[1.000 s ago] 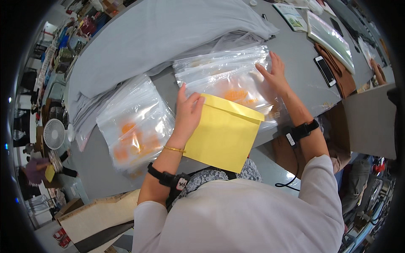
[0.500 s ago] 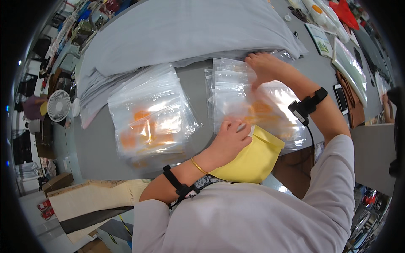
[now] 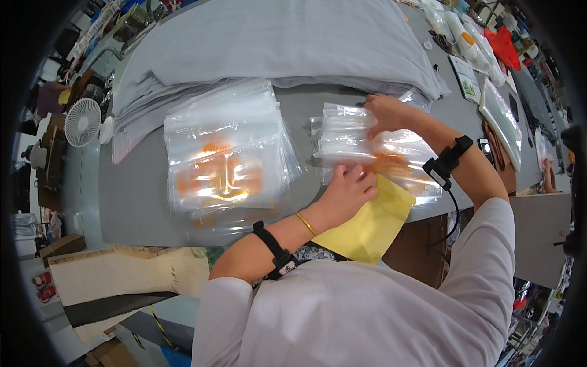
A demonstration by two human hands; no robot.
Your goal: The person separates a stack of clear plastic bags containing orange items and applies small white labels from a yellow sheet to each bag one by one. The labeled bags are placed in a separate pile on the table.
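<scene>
My right hand (image 3: 386, 115) reaches to the far end of a stack of clear plastic zip bags (image 3: 397, 168), its fingers and thumb bent around that edge. At the stack's near end my left hand (image 3: 347, 192) has its fingers curled beside the upper edge of a yellow sheet (image 3: 370, 229). The sheet appears to be in its grip, though the palm hides part of it. The bags look bowed and wrinkled between my hands. On the left lies a second, fanned pile of clear bags (image 3: 226, 153) with blurred orange print or reflections showing, touched by neither hand.
A wide heap of folded grey fabric (image 3: 275, 46) covers the table's far side. At the right are a phone (image 3: 485, 148), a brown cloth (image 3: 502, 168), a booklet (image 3: 465, 79) and a red bag (image 3: 502, 48). A white fan (image 3: 82, 122) stands left of the grey table (image 3: 140, 202).
The right stack has become more bowed and shorter from front to back. The yellow sheet has flattened from a bulging shape. My view has shifted slightly.
</scene>
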